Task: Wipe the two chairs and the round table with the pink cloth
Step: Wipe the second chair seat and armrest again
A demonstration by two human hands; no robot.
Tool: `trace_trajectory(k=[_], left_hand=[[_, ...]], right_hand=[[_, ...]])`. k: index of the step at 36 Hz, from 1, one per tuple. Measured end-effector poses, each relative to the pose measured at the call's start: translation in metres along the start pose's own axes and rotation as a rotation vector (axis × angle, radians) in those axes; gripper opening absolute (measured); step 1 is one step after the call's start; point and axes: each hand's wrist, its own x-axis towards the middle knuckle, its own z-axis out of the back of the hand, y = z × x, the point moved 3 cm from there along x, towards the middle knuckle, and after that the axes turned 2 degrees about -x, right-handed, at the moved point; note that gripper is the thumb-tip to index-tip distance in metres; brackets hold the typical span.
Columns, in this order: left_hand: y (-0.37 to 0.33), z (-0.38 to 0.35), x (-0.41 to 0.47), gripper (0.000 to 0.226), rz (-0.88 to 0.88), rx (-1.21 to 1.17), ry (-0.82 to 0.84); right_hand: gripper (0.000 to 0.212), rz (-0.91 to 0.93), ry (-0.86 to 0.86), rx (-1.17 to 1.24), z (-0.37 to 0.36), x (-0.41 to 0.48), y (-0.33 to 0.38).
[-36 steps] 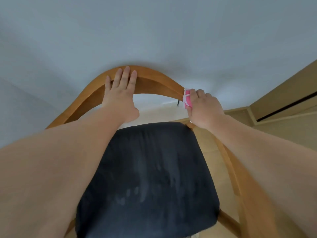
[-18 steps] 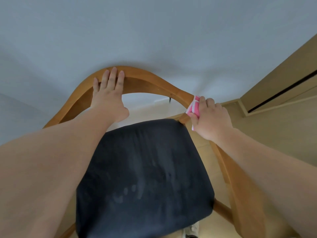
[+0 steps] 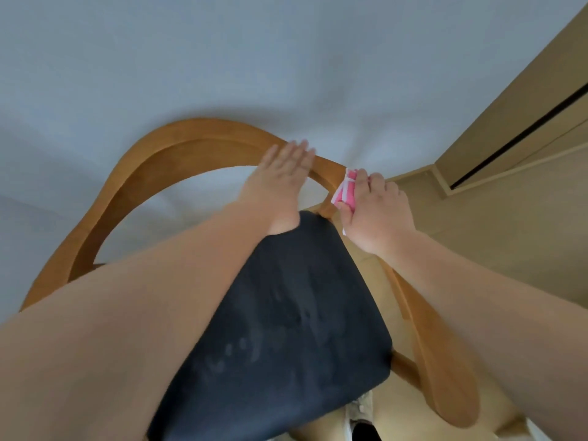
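Left hand [image 3: 280,183] now further right along chair rail [image 3: 191,135], near pink cloth [image 3: 345,193]

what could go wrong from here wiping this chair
The pink cloth is bunched small under the right hand, so it may slip out or miss parts of the wooden back rail. The left hand rests flat on the rail right beside the cloth, so wiping that way could bump into it. The dark seat might get skipped.
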Motion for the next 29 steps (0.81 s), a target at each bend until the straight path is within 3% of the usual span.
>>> trace_trajectory(k=[4, 12, 29], left_hand=[[-0.028, -0.017, 0.008, 0.085, -0.08, -0.048, 0.081], [-0.042, -0.028, 0.011, 0.092, 0.027, -0.152, 0.095], [-0.039, -0.025, 0.011, 0.094, 0.053, -0.098, 0.139]], right_hand=[[0.069, 0.0, -0.002, 0.02, -0.001, -0.001, 0.0], [0.072, -0.033, 0.003, 0.047, -0.006, -0.02, -0.012], [0.083, -0.265, 0.167, 0.049, -0.033, -0.166, -0.039]])
